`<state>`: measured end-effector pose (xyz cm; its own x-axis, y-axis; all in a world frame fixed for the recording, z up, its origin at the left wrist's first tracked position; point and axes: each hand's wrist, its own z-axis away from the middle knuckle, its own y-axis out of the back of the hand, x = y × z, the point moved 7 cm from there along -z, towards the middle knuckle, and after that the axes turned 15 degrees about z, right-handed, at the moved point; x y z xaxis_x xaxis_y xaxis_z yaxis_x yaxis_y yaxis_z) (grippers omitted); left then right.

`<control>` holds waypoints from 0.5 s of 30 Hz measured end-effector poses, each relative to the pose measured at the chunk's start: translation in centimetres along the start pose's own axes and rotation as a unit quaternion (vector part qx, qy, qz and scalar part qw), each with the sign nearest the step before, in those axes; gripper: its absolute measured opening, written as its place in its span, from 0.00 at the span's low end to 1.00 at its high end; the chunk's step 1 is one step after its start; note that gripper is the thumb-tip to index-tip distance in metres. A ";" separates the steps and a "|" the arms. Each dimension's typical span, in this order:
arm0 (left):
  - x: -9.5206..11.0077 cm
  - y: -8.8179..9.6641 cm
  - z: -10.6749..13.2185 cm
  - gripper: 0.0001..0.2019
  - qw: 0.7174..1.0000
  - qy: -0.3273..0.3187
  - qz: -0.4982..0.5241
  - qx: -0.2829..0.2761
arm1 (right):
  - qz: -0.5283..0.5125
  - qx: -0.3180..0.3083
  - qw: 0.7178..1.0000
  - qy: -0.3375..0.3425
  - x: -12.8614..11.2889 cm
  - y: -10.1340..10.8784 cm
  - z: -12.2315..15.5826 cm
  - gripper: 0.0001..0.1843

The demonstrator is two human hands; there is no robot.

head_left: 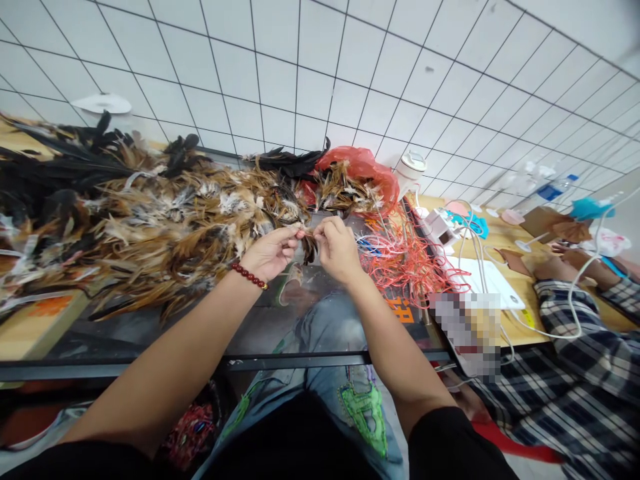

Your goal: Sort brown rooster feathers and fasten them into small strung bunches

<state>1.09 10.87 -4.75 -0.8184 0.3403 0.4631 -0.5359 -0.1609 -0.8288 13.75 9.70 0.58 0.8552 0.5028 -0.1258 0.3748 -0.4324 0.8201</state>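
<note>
Both my hands, left (273, 252) and right (337, 250), pinch one feather (309, 245) between them; the pile (150, 220) lies left.

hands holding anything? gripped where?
Both hands pinch one small bunch of brown feathers at its top end: left hand and right hand on either side, tips hanging down.

The feather heap (150, 220) lies on the glass table (280, 327). Right of the heap sits a plastic bag (360, 167), seemingly holding feathers; loose string (410, 260) lies just right of the heap, before the bag.
</note>
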 end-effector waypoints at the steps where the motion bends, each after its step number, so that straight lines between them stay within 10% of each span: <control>1: -0.1 -0.1 0.0 0.04 1.000 0.002 -0.001 -0.006 | 0.005 0.002 1.000 -0.012 0.2 0.0 0.0 0.09; 15: 0.3 0.2 0.2 0.09 0.993 -0.077 -0.095 0.006 | -0.091 0.024 0.996 -0.010 1.2 -0.7 -0.2 0.12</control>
<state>0.68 10.72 -4.66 -0.7242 0.2205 0.6534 -0.6848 -0.1186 -0.7190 14.43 10.69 -0.01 0.7782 0.5617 -0.2809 0.5407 -0.3716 0.7547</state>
